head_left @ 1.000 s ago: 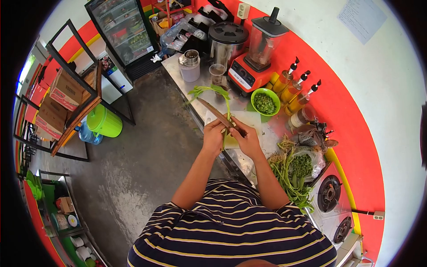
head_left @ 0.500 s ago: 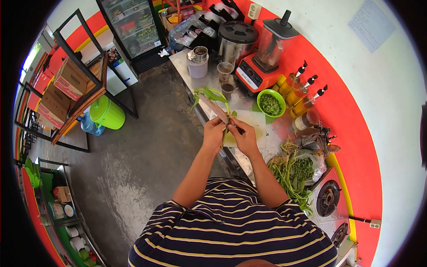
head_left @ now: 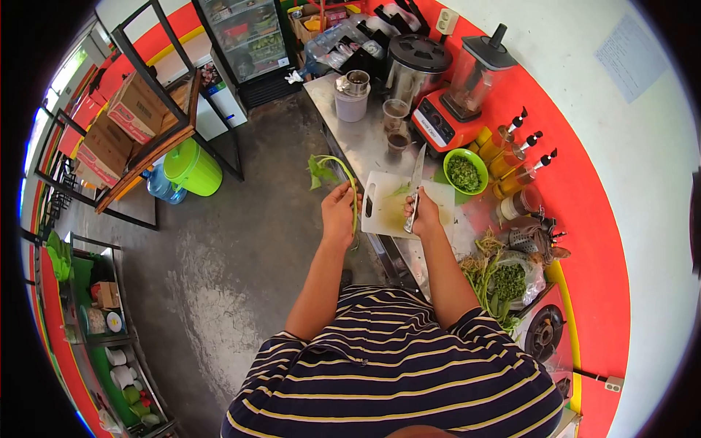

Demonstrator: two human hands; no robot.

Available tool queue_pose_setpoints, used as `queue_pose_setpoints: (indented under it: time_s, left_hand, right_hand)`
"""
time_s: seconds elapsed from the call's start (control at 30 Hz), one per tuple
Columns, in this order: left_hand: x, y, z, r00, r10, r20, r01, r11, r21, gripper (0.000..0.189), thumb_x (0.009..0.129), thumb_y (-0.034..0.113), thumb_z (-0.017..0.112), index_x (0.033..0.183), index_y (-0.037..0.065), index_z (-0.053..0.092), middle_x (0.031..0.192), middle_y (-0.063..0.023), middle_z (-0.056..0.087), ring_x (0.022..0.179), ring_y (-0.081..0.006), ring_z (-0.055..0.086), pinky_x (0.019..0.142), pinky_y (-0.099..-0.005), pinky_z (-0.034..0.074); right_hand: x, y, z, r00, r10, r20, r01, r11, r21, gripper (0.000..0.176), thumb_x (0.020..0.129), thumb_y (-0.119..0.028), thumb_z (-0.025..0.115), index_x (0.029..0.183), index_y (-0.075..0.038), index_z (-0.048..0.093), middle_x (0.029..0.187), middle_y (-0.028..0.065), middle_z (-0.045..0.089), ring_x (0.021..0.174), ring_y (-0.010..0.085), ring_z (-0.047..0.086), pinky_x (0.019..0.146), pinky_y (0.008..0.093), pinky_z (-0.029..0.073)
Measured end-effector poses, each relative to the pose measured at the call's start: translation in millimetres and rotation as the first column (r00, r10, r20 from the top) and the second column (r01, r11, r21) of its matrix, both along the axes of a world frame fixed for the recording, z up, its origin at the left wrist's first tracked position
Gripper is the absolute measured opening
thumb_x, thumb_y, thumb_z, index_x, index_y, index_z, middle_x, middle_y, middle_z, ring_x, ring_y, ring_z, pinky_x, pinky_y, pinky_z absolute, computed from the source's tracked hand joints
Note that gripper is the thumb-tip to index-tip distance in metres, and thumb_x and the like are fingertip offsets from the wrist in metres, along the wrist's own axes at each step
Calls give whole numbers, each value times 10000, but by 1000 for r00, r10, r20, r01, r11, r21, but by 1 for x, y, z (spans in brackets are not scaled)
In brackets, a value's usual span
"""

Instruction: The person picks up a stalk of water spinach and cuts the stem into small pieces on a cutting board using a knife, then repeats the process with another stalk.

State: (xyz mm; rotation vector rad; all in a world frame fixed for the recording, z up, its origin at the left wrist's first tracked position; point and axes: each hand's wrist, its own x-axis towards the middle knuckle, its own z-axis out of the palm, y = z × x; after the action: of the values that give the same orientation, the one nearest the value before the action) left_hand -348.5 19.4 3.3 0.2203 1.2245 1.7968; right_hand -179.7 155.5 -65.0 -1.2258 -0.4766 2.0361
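Observation:
My left hand (head_left: 337,216) is closed around a long green leafy stem (head_left: 346,165). The stem curves over at the top, its leaves drooping left above the floor. In my right hand (head_left: 426,214) is a kitchen knife (head_left: 418,168), gripped by the handle with its blade pointing away from me. That hand is over a white cutting board (head_left: 378,219) at the counter's edge, and green bits and stains show on the board. Beyond it, a bright green bowl (head_left: 485,174) contains chopped greens (head_left: 463,175).
A blender (head_left: 456,102), plastic cups (head_left: 396,109), a lidded steel pot (head_left: 416,64) and several pump bottles (head_left: 504,140) stand along the counter (head_left: 332,98). Rooted greens (head_left: 478,274) lie right, near a gas stove (head_left: 546,332). A green bin (head_left: 193,169) stands on the floor left.
My hands have separated. The knife, earlier held against the stem, has swung right over the board in my right hand. My left hand keeps the stem, now more to the left.

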Motion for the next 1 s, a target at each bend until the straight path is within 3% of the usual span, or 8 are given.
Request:
queue_pose_setpoints:
  time_s: [0.07, 0.33, 0.5, 0.6, 0.7, 0.83, 0.9, 1.0]
  left_hand:
    - [-7, -6, -4, 1000, 8, -8, -8, 1000, 11, 273, 1026, 80, 541, 1259, -29, 635, 947, -46, 633, 777, -112, 581, 693, -244, 509]
    - [-11, -15, 3, 999, -54, 9, 54, 998, -21, 256, 1030, 101, 556, 1220, -35, 660, 906, -30, 633, 768, -109, 582, 693, -259, 494]
    - [-4, -7, -7, 972, -72, -224, 66, 997, -36, 248, 1026, 137, 594, 1201, -21, 670, 922, -27, 658, 764, -91, 587, 720, -250, 490]
    - [2, 0, -11, 964, -113, -239, 109, 994, -29, 225, 1034, 142, 580, 1173, -4, 680, 904, -2, 642, 778, -74, 564, 712, -226, 472]
    - [9, 4, -8, 968, -120, -222, 117, 993, -23, 235, 1026, 83, 573, 1218, -22, 657, 916, -24, 649, 752, -87, 572, 694, -243, 468]
    - [12, 13, -18, 964, -115, -238, 132, 990, 56, 230, 1032, 101, 564, 1206, -20, 653, 893, -6, 624, 707, -72, 534, 652, -235, 441]
    - [9, 16, -22, 984, -174, -28, 176, 979, 102, 224, 1036, 129, 563, 1180, -16, 655, 858, 19, 580, 660, -53, 478, 611, -233, 399]
    - [20, 21, -9, 986, -158, -59, 160, 986, 40, 229, 1035, 166, 571, 1140, -17, 660, 789, 39, 522, 624, -38, 413, 584, -239, 360]
  right_hand:
    - [-7, 2, -13, 984, 41, -172, -38, 999, 19, 312, 1082, -410, 444, 999, -111, 485, 738, 47, 548, 520, 157, 443, 478, 313, 369]
    - [-13, -19, -59, 980, 157, -119, -168, 981, -93, 355, 1077, -425, 443, 959, -95, 502, 723, 61, 544, 504, 161, 429, 476, 320, 355]
    - [11, -25, -45, 977, 207, -58, -209, 978, -28, 351, 1072, -412, 463, 958, -84, 510, 727, 64, 557, 496, 147, 421, 471, 307, 347]
    - [32, -25, -31, 945, 325, -47, -324, 946, 27, 353, 1073, -408, 461, 946, -80, 504, 725, 62, 556, 495, 136, 413, 465, 299, 338]
    - [51, -26, -20, 953, 300, -51, -298, 954, 42, 363, 1075, -404, 446, 1033, -57, 546, 720, 56, 550, 498, 129, 404, 472, 293, 341]
    - [79, -33, -13, 951, 251, -181, -235, 966, 104, 443, 1080, -396, 399, 1279, -27, 545, 731, 42, 554, 505, 126, 404, 489, 283, 349]
    - [86, -37, -6, 950, 243, -196, -215, 964, 154, 512, 1082, -403, 366, 1400, -24, 499, 732, 28, 544, 511, 127, 408, 498, 278, 352]
    - [84, -44, 28, 934, 313, -173, -257, 923, 286, 485, 1088, -349, 401, 1398, 7, 510, 745, 40, 574, 530, 117, 424, 513, 269, 355]
